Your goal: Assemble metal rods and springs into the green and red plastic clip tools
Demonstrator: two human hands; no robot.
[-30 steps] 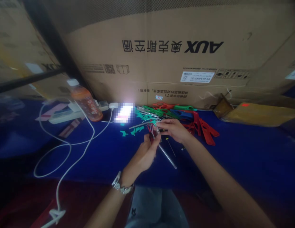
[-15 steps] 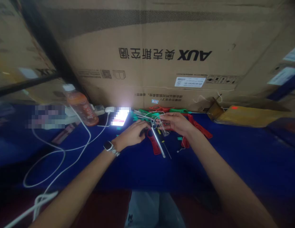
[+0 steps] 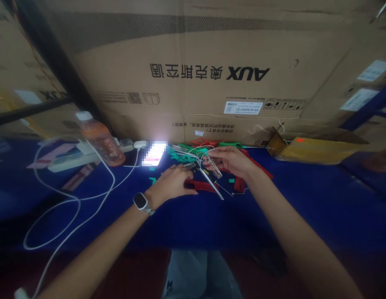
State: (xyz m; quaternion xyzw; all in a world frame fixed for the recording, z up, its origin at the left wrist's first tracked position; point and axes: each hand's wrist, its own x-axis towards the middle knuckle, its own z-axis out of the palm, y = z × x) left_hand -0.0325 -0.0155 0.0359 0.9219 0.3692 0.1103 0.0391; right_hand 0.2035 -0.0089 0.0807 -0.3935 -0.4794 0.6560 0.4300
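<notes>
My right hand pinches a small clear plastic part with a thin white wire looping from it. Below the clear part, a silver metal tube lies slantwise on the blue table. My left hand, with a watch on its wrist, has its thumb and fingers around one end of a red plastic handle piece; the exact grip is partly hidden. A small shiny piece shows by its fingertips. Green plastic pieces and more red handle pieces lie around both hands.
A bright phone leans left of the parts. An orange drink bottle, a power strip and white cables are further left. A large cardboard box stands behind. To the right lies a yellow envelope.
My left hand has come lower, towards me, with its thumb now spread. The red handle piece has turned from upright to sideways, and the silver tube has shifted. My right hand keeps the clear part.
</notes>
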